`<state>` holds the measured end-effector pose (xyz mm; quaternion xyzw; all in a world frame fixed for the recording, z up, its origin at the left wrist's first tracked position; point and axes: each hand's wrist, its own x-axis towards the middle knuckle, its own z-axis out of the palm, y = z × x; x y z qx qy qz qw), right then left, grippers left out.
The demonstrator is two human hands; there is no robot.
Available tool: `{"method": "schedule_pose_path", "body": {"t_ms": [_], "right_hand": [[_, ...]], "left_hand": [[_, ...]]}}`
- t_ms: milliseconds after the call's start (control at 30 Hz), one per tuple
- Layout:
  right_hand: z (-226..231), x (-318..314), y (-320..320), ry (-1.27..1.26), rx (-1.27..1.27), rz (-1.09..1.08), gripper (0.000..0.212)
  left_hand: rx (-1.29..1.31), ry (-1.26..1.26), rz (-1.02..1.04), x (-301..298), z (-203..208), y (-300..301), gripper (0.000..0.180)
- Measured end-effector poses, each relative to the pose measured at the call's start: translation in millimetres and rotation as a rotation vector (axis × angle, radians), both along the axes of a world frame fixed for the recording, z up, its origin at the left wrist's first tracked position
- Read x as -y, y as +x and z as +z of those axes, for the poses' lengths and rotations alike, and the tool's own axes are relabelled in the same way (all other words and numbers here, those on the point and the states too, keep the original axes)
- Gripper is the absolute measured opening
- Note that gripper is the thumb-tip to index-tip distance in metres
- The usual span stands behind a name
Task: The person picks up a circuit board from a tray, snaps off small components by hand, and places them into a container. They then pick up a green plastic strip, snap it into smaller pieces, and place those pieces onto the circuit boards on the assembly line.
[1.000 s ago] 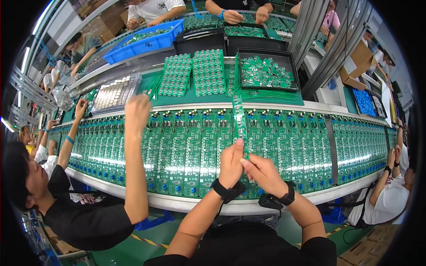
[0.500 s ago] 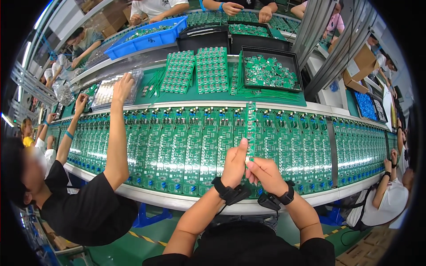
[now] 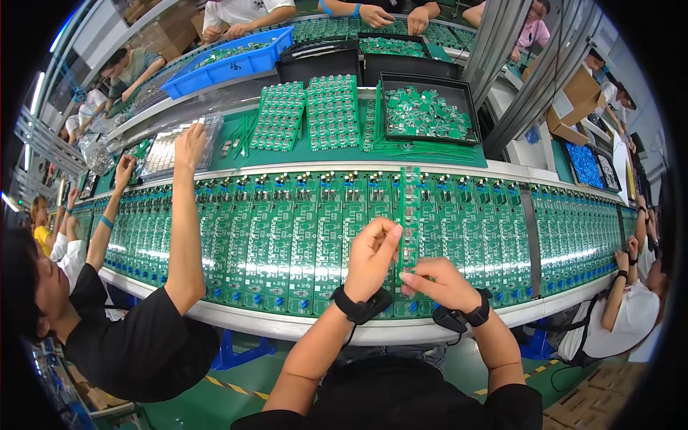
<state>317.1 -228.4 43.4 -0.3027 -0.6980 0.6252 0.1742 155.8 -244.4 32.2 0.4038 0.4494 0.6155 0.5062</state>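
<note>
A narrow green strip of small joined circuit boards (image 3: pixel 411 215) stands lengthwise in front of me, above the row of larger boards. My left hand (image 3: pixel 373 254) is closed at the strip's left edge, thumb against it about midway along. With thumb and fingers, my right hand (image 3: pixel 446 284) pinches the strip's lower end. Beneath both hands, long green circuit boards (image 3: pixel 301 244) lie side by side along the line, with blue parts at their near ends.
Beyond the line are two panels of small boards (image 3: pixel 333 111), a black tray (image 3: pixel 430 137) of loose small boards and a blue bin (image 3: pixel 236 66). At my left, a co-worker's arm (image 3: pixel 185 215) reaches over the line to a clear tray (image 3: pixel 208 147). Metal posts (image 3: pixel 530 93) rise at right.
My hands have drawn apart, the right one moving right and slightly down. The strip's face has turned more toward me. The co-worker's hand at left has shifted slightly.
</note>
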Motion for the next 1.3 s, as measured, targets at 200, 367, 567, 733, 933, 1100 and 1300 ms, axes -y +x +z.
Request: {"method": "schedule_pose_path", "body": {"t_ms": [200, 367, 567, 733, 933, 1100, 1300], "right_hand": [[0.7, 2.1, -9.7, -0.134, -0.226, -0.309, 0.016], [12.3, -7.5, 20.9, -0.055, -0.007, -0.109, 0.019], [16.9, 3.3, 25.0, -0.102, -0.211, -0.450, 0.015], [-4.6, 10.0, 5.3, -0.038, -0.366, -0.643, 0.015], [4.3, -2.3, 13.8, 0.238, -0.199, -0.544, 0.014], [-11.4, 15.8, -8.9, 0.096, -0.098, -0.480, 0.017], [-15.6, 41.2, -32.4, 0.216, -0.100, -0.910, 0.035]], "left_hand": [[0.055, 0.016, 0.115, 2.5, 2.4, 5.5, 0.012], [0.209, 0.036, 0.173, 1.3, 12.0, -10.1, 0.008], [0.399, -0.083, 0.088, 11.7, 12.5, 4.6, 0.010], [0.313, -0.091, -0.005, 25.0, 7.6, 30.3, 0.010], [0.026, -0.088, -0.184, 26.4, 10.9, 7.7, 0.009], [-0.074, -0.169, -0.157, 43.0, 5.9, 8.6, 0.020], [-0.432, 0.146, -0.067, 35.4, -5.9, 20.8, 0.020]]}}
